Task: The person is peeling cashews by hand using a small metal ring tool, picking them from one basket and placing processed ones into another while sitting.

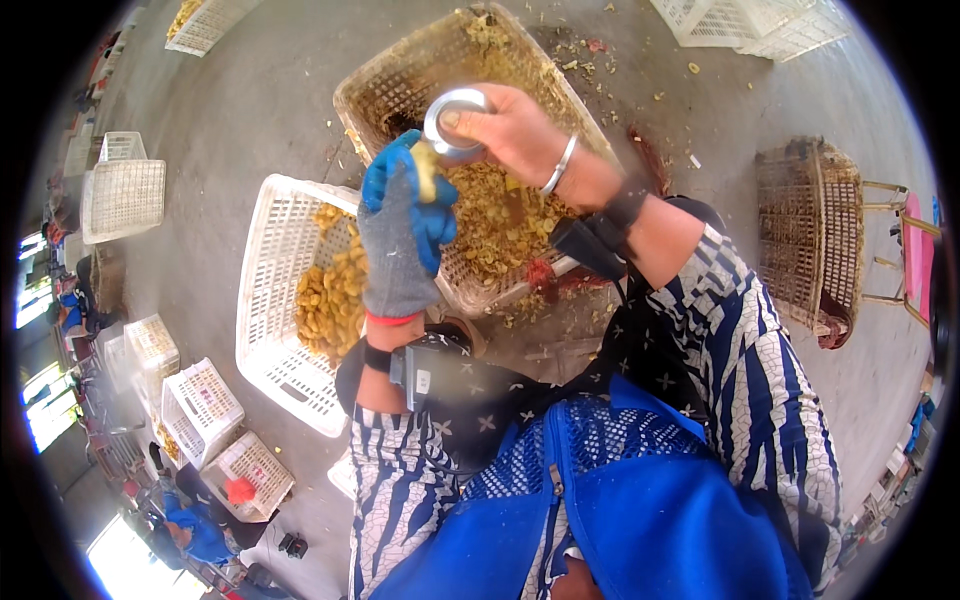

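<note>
My left hand [400, 215], in a grey knit glove with blue coated fingers, is closed around a pale yellow piece [427, 170] whose kind I cannot make out. My bare right hand [515, 130] grips a shiny round metal ring tool [457, 100], its lower edge close by the yellow piece. Both hands are above a dirt-stained basket [390, 55] with yellow-brown peelings [505, 225] in it. At my left stands a white plastic basket [270, 270], partly filled with smooth yellow pieces [335, 290]; my left glove and forearm hide part of it.
A soiled upright basket [805, 225] stands at the right, beside a pink-seated chair [915, 250]. White crates [125, 200] are on the left and more crates [750, 25] at the top right. Scraps litter the concrete floor [690, 110]. Another person [200, 525] is at the lower left.
</note>
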